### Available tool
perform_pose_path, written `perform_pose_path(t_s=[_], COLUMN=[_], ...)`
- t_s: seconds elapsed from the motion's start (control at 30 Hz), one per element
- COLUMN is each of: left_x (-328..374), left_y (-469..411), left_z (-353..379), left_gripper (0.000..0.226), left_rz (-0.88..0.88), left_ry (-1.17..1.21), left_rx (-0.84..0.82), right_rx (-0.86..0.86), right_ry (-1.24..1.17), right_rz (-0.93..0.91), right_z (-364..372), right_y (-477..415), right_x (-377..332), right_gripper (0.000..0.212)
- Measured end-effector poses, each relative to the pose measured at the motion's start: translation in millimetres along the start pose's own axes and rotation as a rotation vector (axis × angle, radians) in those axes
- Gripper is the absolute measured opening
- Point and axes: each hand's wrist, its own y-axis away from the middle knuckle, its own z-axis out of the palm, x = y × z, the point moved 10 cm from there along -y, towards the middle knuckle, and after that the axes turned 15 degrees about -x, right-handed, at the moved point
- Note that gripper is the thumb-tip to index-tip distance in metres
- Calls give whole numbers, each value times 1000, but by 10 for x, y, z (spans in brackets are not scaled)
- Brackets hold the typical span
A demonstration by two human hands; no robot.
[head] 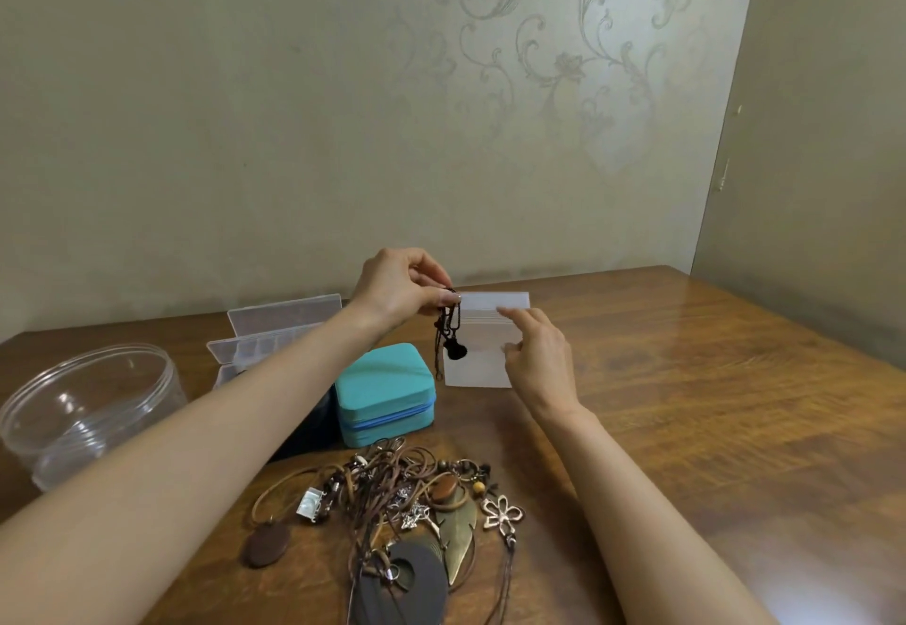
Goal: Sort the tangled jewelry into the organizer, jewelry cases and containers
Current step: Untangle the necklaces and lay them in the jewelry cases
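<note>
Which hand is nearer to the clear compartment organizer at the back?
Left. The left hand, pinching a dark necklace, is raised just right of the organizer; the right hand, holding a clear bag, is farther right.

both bare forearms reach forward, hands raised side by side. the left hand [399, 288] curls its fingers, thumb and forefinger pinching a dark necklace [455, 351]. the right hand [539, 354] pinches a clear bag [483, 372] at its edge.
</note>
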Motion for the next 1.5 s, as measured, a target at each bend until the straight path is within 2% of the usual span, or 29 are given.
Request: perform_pose_path(t_s=[0.17,0.33,0.5,0.6,0.73,0.77,0.9,1.0,1.2,1.27,1.4,1.5], left_x=[54,87,-64,-301,-481,-494,-275,-79,-292,-429,-715,-823], left_y=[-34,-122,-314,-377,-397,-390,-256,-10,773,958,1218,1313], left_z=[29,51,251,445,578,611,562,323,-222,-340,-655,-755], left_gripper=[17,15,18,23,16,16,26,18,12,11,13,11], left_rz=[52,87,62,13,-29,-31,68,134,78,79,100,98], left_ry=[5,35,-71,-189,-407,-448,-532,-484,-432,-426,-326,-273], left_rx=[62,200,175,105,-8,-55,-137,-138,-100,-57,203,287], right_rx=[-118,-216,-313,-303,-242,-228,-211,-153,-173,-123,67,7], right_ry=[2,7,-75,-132,-152,-145,-145,-117,20,83,-32,5], right_rz=[20,6,20,17,18,19,-13,-68,-89,-104,-92,-140], right_z=[29,77,101,91,69,73,62,22,177,162,7,49], right_y=[-40,-41,-60,-80,-121,-125,-86,-58,27,47,92,58], right_x=[-4,-21,1,20,72,74,2,-73,-173,-211,-159,-167], right_gripper=[99,116,122,118,106,97,39,20,23,24,36,37])
